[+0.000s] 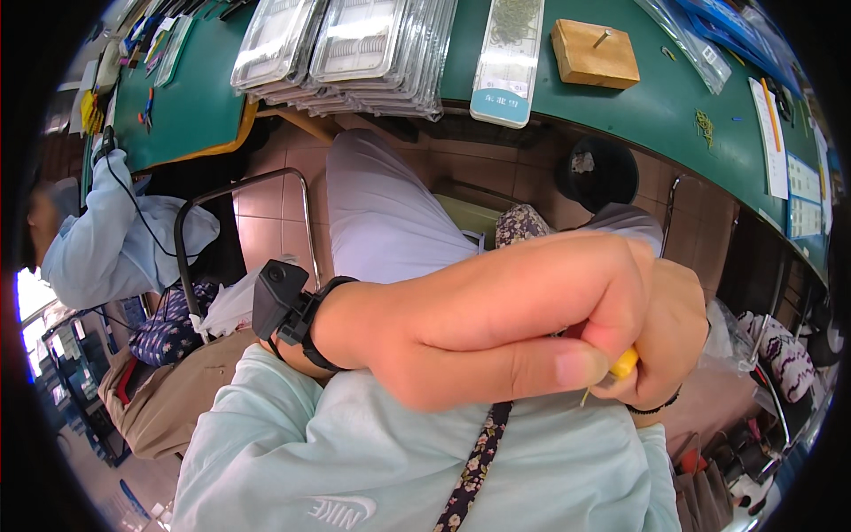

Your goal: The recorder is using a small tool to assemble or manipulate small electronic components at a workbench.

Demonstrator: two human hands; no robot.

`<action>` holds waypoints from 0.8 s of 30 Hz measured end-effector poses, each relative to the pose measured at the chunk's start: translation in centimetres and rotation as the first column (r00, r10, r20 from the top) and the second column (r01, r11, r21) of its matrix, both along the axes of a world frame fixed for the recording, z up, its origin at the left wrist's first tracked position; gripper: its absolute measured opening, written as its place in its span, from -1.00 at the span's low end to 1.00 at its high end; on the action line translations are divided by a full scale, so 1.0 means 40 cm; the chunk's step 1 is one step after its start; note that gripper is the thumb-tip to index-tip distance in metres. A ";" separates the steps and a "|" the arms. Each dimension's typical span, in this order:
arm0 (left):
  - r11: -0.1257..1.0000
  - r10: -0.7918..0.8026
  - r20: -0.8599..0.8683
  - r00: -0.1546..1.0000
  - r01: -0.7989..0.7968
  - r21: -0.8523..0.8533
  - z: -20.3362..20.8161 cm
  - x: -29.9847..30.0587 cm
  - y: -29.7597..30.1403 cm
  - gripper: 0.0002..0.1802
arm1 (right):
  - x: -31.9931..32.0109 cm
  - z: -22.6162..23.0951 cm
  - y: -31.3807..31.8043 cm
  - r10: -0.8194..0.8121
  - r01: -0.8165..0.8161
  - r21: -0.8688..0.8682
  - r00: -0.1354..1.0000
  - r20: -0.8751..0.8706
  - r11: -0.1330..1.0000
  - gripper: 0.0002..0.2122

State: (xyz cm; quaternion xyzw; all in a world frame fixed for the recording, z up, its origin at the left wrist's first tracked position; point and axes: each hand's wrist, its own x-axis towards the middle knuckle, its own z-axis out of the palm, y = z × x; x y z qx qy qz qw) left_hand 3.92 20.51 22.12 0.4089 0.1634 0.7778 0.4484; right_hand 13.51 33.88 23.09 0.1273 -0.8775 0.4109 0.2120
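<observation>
My left hand [523, 319] is held close in front of my chest, fingers curled and thumb pressed against the index finger. What it pinches, if anything, is hidden. Partly behind it, my right hand [678, 324] is closed as well. Between the two hands shows the rounded end of a yellow object [626, 362], which seems to be in my right hand's grip; the rest of it is covered. A thin, short yellowish strand [583, 399] pokes out below my left thumb. A black camera [282, 288] is strapped to my left wrist.
Stacked clear plastic trays [359, 44], a long box of small greenish pieces [514, 35] and a wooden block with a metal pin [596, 53] stand on the green table [656, 106]. Below is a black bin [603, 182]. Another person [133, 230] sits at left.
</observation>
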 end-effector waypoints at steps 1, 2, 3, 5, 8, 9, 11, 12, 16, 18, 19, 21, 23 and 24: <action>0.995 0.080 -0.054 0.995 -0.083 -0.048 0.005 0.009 -0.004 -0.93 | -0.001 -0.006 0.005 -0.004 0.004 0.000 1.000 0.000 1.000 -0.66; 0.982 0.156 -0.111 0.981 -0.166 -0.090 0.007 0.013 -0.004 -0.93 | -0.005 -0.015 0.013 0.057 -0.062 -0.073 0.995 -0.079 0.995 -0.65; 0.982 0.156 -0.111 0.982 -0.166 -0.091 0.005 0.012 -0.002 -0.93 | -0.009 -0.021 0.017 0.115 -0.139 -0.141 0.980 -0.162 0.980 -0.65; 0.990 0.123 -0.076 0.990 -0.128 -0.065 -0.002 0.012 0.005 -0.92 | -0.011 -0.027 0.017 0.122 -0.153 -0.178 0.978 -0.172 0.972 -0.64; 0.983 0.130 -0.079 0.988 -0.139 -0.118 0.000 0.010 -0.016 -0.92 | -0.020 -0.032 0.004 0.148 -0.185 -0.216 0.973 -0.176 0.959 -0.65; 0.985 0.120 -0.075 0.990 -0.129 -0.115 0.000 0.008 -0.010 -0.92 | -0.017 -0.023 0.006 0.127 -0.157 -0.200 0.979 -0.157 0.967 -0.65; 0.989 0.101 -0.086 0.991 -0.110 -0.100 0.000 0.003 0.000 -0.92 | -0.013 -0.003 0.019 0.138 -0.150 -0.150 0.987 -0.088 0.977 -0.66; 0.988 0.106 -0.088 0.991 -0.115 -0.103 -0.003 0.004 0.000 -0.92 | -0.014 -0.001 0.020 0.169 -0.171 -0.109 0.985 -0.027 0.979 -0.67; 0.986 0.136 -0.076 0.988 -0.143 -0.092 -0.005 0.005 0.002 -0.93 | -0.004 -0.034 -0.002 0.020 -0.033 -0.150 0.996 -0.089 0.988 -0.68; 0.985 0.126 -0.062 0.990 -0.132 -0.111 -0.006 0.004 0.003 -0.93 | -0.013 -0.029 0.008 0.077 -0.090 -0.130 0.992 -0.101 0.987 -0.69; 0.986 0.125 -0.065 0.990 -0.132 -0.106 -0.009 0.003 0.003 -0.92 | -0.013 -0.030 0.005 0.078 -0.091 -0.131 0.992 -0.101 0.987 -0.69; 0.986 0.124 -0.069 0.990 -0.131 -0.100 -0.011 0.003 0.003 -0.91 | -0.015 -0.031 -0.001 0.027 -0.043 -0.126 0.992 -0.123 0.991 -0.68; 0.986 0.119 -0.067 0.991 -0.126 -0.107 -0.012 0.002 0.003 -0.90 | -0.014 -0.030 0.000 0.026 -0.040 -0.119 0.993 -0.115 0.992 -0.68; 0.986 0.119 -0.067 0.991 -0.125 -0.108 -0.013 0.001 0.003 -0.90 | -0.014 -0.030 0.000 0.024 -0.036 -0.112 0.994 -0.107 0.993 -0.68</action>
